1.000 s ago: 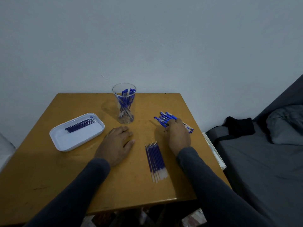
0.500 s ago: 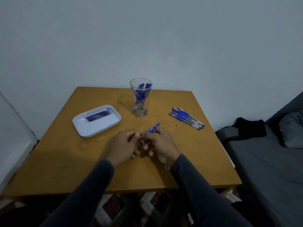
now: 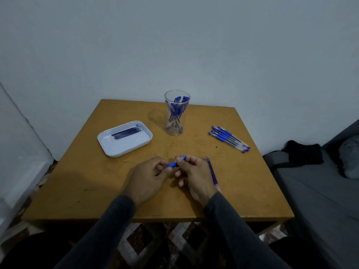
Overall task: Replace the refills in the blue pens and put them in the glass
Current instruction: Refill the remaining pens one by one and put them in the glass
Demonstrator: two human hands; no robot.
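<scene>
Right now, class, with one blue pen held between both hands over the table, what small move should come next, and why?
Probably twist the blue pen apart: the left hand and right hand each grip one end, its cap end still on. That would free the old refill for the white tray, where used ones already lie.

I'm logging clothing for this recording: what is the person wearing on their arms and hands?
Both arms are covered by long, dark grey sleeves that reach to the wrists and fit fairly closely. The left hand and right hand are bare: no gloves, and no rings, watch or bracelets show.
</scene>
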